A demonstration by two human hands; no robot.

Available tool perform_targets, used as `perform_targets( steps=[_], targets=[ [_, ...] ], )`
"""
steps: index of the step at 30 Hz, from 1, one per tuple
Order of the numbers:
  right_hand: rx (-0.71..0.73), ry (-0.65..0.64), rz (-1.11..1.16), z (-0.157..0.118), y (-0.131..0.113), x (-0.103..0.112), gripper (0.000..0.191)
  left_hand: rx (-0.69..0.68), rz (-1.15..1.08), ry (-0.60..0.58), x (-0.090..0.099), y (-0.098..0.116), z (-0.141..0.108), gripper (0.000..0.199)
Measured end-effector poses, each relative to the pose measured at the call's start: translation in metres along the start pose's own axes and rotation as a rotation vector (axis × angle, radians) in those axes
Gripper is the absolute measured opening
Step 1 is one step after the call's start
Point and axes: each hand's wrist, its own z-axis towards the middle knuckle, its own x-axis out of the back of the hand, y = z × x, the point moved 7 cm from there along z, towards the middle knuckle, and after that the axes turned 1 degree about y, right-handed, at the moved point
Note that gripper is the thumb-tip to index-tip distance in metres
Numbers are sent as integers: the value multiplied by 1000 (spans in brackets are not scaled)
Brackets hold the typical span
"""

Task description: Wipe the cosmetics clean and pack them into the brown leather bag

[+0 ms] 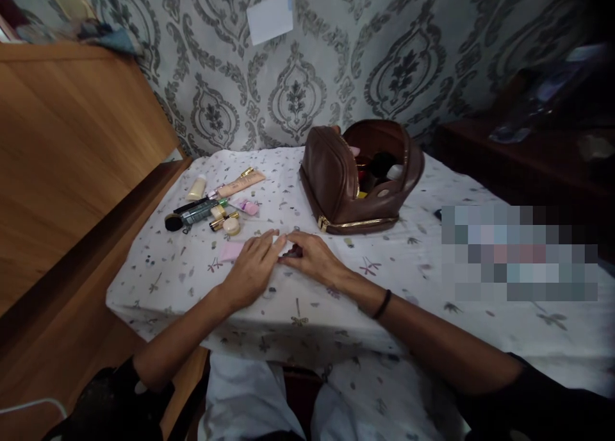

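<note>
My left hand (pixel 252 266) lies over the cloth near the table's front, its fingers stretched out beside a flat pink item (pixel 231 251). Close to its fingertips, my right hand (pixel 312 255) is curled round a small dark object (pixel 293 252), partly hidden by the fingers. Behind my hands stands an open brown bag (pixel 331 165) with several items inside. Cosmetics lie at the left: a peach tube (pixel 241 183), a cream tube (pixel 196 188), a round black-topped item (pixel 173 222) and a small round jar (pixel 231 226).
The table has a white patterned cloth (pixel 177 287). A wooden panel (pixel 81 120) rises at the left and a patterned wall (pixel 295 95) behind. A blurred-out patch (pixel 519 252) covers something at the right, near dark furniture (pixel 542 165).
</note>
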Motion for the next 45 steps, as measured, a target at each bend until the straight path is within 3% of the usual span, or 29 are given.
perform_targets(
  steps=[4, 9, 14, 22, 28, 31, 35, 37, 40, 45],
  targets=[
    [-7, -15, 29, -1, -1, 2, 20, 44, 69, -56, 5, -18, -14, 40],
    [-20, -17, 46, -3, 1, 3, 20, 249, 117, -115, 11, -65, -42, 35],
    [-22, -12, 63, -3, 3, 1, 21, 378, 61, -70, 21, -92, -65, 36],
    [-54, -31, 58, -3, 2, 2, 23, 416, 23, -7, 32, -90, -62, 28],
    [-46, -33, 88, -5, -3, 5, 30, 437, -46, 127, 54, -82, -45, 16],
    [-38, -31, 79, -5, -3, 4, 22, 312, -75, 177, 52, -53, -25, 16],
    [-60, -29, 53, -4, -2, 4, 25, 3, -53, 166, 36, -3, -1, 18],
    [-64, -29, 35, -4, -2, 5, 26, -119, -41, 148, 29, 11, 2, 19],
    [-36, -17, 32, -4, -4, 6, 22, -131, -50, 167, 31, 4, -2, 21],
    [-37, -21, 61, -4, -1, 5, 16, 88, -86, 128, 36, -44, -30, 23]
  ],
)
